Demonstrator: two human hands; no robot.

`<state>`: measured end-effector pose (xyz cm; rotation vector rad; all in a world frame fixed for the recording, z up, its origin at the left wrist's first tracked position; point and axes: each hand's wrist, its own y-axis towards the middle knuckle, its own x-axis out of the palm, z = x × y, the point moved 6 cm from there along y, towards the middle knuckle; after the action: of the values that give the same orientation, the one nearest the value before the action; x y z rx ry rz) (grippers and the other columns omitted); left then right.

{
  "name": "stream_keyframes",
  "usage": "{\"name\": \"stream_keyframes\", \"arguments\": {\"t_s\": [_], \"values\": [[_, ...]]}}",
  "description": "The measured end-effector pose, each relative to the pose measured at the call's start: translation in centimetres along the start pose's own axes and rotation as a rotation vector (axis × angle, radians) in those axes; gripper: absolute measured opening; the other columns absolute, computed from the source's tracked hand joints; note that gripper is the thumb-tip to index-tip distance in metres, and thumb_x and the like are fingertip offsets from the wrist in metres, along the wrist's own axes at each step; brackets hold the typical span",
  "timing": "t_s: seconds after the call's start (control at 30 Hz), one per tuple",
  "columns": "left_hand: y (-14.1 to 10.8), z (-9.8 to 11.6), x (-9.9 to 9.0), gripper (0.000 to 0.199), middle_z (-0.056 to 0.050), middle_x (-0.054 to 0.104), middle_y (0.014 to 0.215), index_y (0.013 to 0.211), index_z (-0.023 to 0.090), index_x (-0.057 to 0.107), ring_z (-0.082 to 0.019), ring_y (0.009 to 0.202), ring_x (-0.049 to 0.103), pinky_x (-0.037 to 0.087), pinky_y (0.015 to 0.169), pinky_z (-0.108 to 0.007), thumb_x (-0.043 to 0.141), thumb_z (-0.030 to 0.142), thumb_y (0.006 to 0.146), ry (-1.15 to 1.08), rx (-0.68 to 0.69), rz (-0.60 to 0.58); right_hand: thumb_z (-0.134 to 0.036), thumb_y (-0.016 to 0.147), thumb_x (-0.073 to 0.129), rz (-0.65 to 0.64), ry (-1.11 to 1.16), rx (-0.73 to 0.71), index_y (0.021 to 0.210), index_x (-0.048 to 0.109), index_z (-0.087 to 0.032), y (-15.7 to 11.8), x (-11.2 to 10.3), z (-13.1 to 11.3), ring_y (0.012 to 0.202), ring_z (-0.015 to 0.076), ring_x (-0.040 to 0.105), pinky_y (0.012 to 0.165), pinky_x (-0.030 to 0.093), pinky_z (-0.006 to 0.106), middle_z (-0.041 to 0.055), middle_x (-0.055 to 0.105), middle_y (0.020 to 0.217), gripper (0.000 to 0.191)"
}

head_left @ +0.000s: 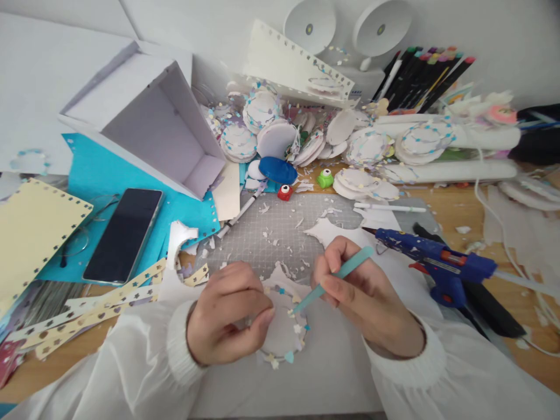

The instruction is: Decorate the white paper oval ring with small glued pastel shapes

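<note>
A pair of slim teal tweezers (pixel 343 272) is pinched between the thumb and fingers of my right hand (pixel 356 291). Their narrow tip points down-left and meets the near side of a ring garland (pixel 299 330), dotted with small cream, white and blue paper shapes. This garland lies around a white paper disc (pixel 282 338). My left hand (pixel 231 315) is closed over the disc's left side, thumb and forefinger pressed together; whatever they hold is hidden. White paper lies under both hands.
At right, a blue glue gun (pixel 437 256) lies with its cord trailing. A phone (pixel 125 233) rests on blue paper at left, below an open white box (pixel 153 122). Decorated discs (pixel 262 111) crowd the back beside markers (pixel 424 79). Scraps litter the grey cutting mat (pixel 271 221).
</note>
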<state>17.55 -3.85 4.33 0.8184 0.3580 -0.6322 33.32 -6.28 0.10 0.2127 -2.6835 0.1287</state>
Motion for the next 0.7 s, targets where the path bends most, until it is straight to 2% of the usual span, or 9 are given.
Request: {"name": "stream_keyframes", "arguments": {"t_s": [0.23,0.47,0.7], "values": [[0.11,-0.23,0.00,0.017,-0.005,0.062,0.069,0.086,0.015,0.065,-0.015,0.062,0.054,0.043,0.058,-0.030,0.056,0.006,0.075,-0.014,-0.037,-0.007,-0.026,0.088,0.062,-0.009,0.048,0.017,0.083,0.046,-0.024,-0.06,0.01,0.20,0.058,0.0073,0.042,0.053,0.031,0.022,-0.0065,0.047,0.067,0.018],[-0.22,-0.44,0.37,0.020,-0.005,0.063,0.075,0.087,0.016,0.062,-0.016,0.066,0.053,0.037,0.066,-0.036,0.051,0.005,0.075,-0.037,-0.033,-0.076,-0.027,0.086,0.064,0.011,0.036,0.027,0.081,0.046,-0.023,-0.05,0.08,0.32,0.057,0.0073,0.042,0.052,0.031,0.022,-0.0061,0.047,0.068,0.019],[-0.54,-0.70,0.73,0.017,-0.005,0.059,0.076,0.084,0.015,0.059,-0.017,0.068,0.050,0.033,0.070,-0.039,0.048,0.005,0.075,-0.049,-0.057,-0.125,-0.029,0.082,0.069,0.129,0.047,0.101,0.079,0.048,-0.022,0.15,-0.38,0.80,0.054,0.0064,0.038,0.049,0.029,0.022,-0.0065,0.044,0.067,0.022]]}}
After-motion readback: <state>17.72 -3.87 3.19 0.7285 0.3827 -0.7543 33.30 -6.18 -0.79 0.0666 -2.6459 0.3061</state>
